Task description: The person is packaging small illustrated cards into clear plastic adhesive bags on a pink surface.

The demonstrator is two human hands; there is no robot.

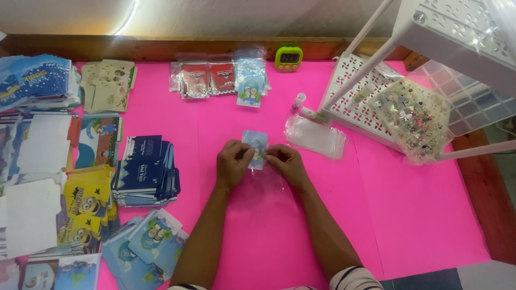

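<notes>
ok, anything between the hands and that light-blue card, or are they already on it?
Nothing visible in the way. The left hand and right hand already pinch the light-blue card from either side, over the pink table cover. The stack of clear sleeves lies apart to the right.

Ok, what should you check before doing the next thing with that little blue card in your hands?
1. Both hands on the card: ok. The left hand and right hand pinch the small blue card from either side.
2. Clear sleeve around the card: cannot tell. Something shiny shows below it, too faint to judge.
3. Spare sleeves close by: ok. The stack of clear sleeves lies just right of the hands.
4. Finished packets kept apart: ok. The bagged cards sit at the far edge.
5. Bare pink table to work on: ok.
</notes>
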